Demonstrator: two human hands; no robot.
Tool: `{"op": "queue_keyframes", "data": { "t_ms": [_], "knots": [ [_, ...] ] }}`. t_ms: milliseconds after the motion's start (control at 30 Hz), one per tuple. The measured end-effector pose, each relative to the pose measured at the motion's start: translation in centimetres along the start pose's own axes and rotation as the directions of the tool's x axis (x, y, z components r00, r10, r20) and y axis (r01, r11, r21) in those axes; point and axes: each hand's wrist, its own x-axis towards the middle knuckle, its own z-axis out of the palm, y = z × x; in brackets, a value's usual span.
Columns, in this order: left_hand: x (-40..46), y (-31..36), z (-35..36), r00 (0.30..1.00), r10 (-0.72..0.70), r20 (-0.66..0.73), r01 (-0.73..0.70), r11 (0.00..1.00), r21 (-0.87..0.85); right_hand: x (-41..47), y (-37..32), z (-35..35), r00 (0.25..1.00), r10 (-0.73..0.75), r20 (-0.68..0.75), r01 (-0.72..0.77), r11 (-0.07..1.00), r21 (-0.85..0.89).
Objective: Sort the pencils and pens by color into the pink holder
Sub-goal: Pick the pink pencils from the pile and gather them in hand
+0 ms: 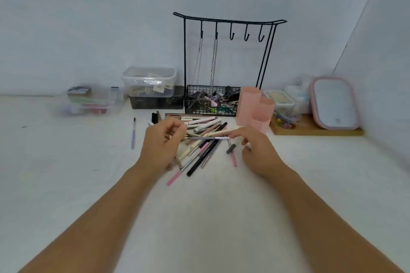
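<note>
- Two hands meet over the pile of pens [199, 139] in the middle of the white table [66, 184]. The left hand [163, 139] is curled with its fingertips pinched, and the right hand [255, 146] has its fingers stretched toward it; a thin grey pen [208, 138] lies level between them, held at both ends as far as I can tell.
- The pink holder [255, 108], a cluster of tubes of different heights, stands at about 1 o'clock from the pile, just beside the wire basket [210, 99]. I cannot see anything inside it, so the sorting looks barely begun.
- A light two-ended pinch is the first risk: if either hand lets go early, the grey pen drops back into the heap and scatters the loose ones.
- The right hand's reach to the holder passes over pens lying at 4 o'clock from the pile; a dragging wrist could roll them off.
- The holder looks light; a pen pushed in at a slant could tip it toward the wooden tray [317, 131].
- One purple pen [133, 137] lies apart at 9 o'clock and could be forgotten.
- Many pens are pale pink, cream or grey, close enough in colour to be misfiled.
</note>
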Motion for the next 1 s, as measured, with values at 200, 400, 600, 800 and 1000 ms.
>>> {"op": "queue_keyframes", "data": {
  "t_ms": [200, 400, 600, 800, 1000],
  "knots": [
    [0.2, 0.1, 0.6, 0.999, 0.013, 0.046, -0.015, 0.999, 0.044, 1.1, 0.8, 0.5, 0.998, -0.056, 0.043, 0.06, 0.992, -0.11],
    [0.1, 0.7, 1.7, 0.985, 0.152, 0.087, -0.159, 0.984, 0.076, 1.0, -0.2, 0.3, 0.999, -0.017, 0.039, 0.016, 1.0, 0.017],
    [-1.0, 1.3, 2.8, 0.991, 0.09, 0.101, -0.089, 0.996, -0.017, 1.3, -5.2, -1.2, 0.96, 0.063, -0.272, 0.068, 0.892, 0.447],
    [-1.3, 2.7, 3.9, 0.967, 0.172, 0.19, -0.175, 0.984, 0.003, 0.5, -8.8, 0.4, 0.994, 0.099, 0.041, -0.091, 0.579, 0.81],
    [-1.2, 2.1, 4.3, 0.971, 0.174, 0.165, -0.199, 0.968, 0.151, 1.0, -5.9, -0.5, 0.988, 0.117, -0.101, -0.046, 0.846, 0.532]
  ]
}}
